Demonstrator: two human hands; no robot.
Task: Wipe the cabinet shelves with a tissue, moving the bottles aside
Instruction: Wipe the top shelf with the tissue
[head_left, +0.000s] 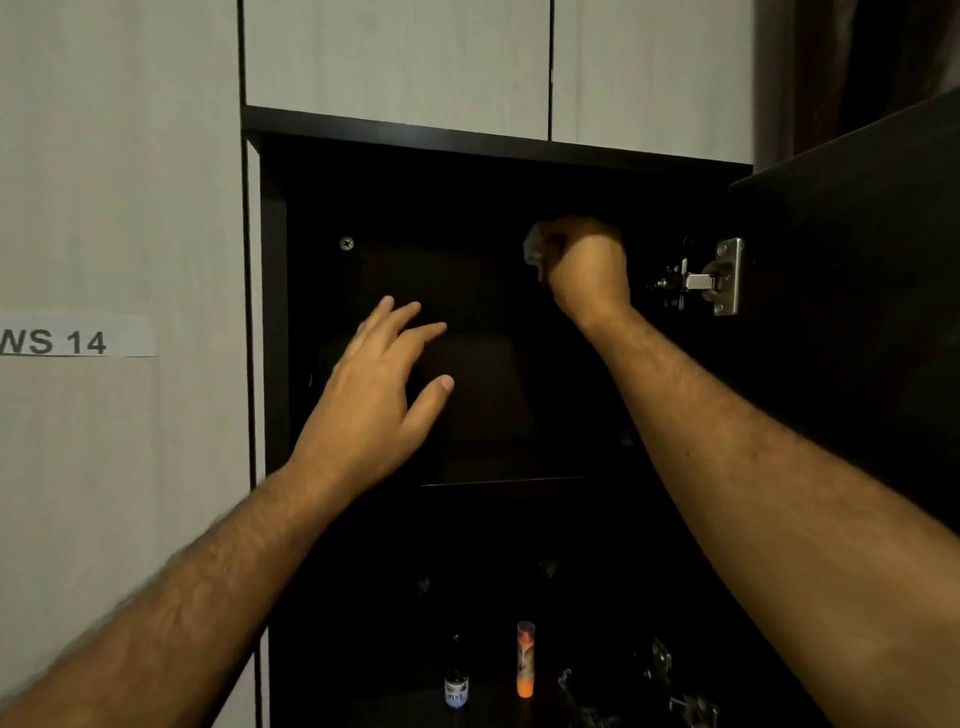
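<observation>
Both forearms fill the lower frame, reaching up & into the dark cabinet (270, 312). My left hand (374, 395) is raised in front of the upper compartment, back of hand toward me, fingers straight & spread a bit, thumb out to the right, holding nothing; can't tell if fingertips touch the back panel. My right hand (584, 265) is higher, up near the top right of the same compartment, wrist bent, fingers curled into a fist round a crumpled pale tissue (535, 247) that pokes out on the left side of the fist. Tissue looks grey-white, bunched. Metal hinge (719, 278) sits just right of that hand, on the open door (857, 286). Lower shelf, well below: small dark bottle (456, 686) w/ blue label & a taller clear bottle (525, 660) w/ orange bottom, both upright, near each other, not touching.
</observation>
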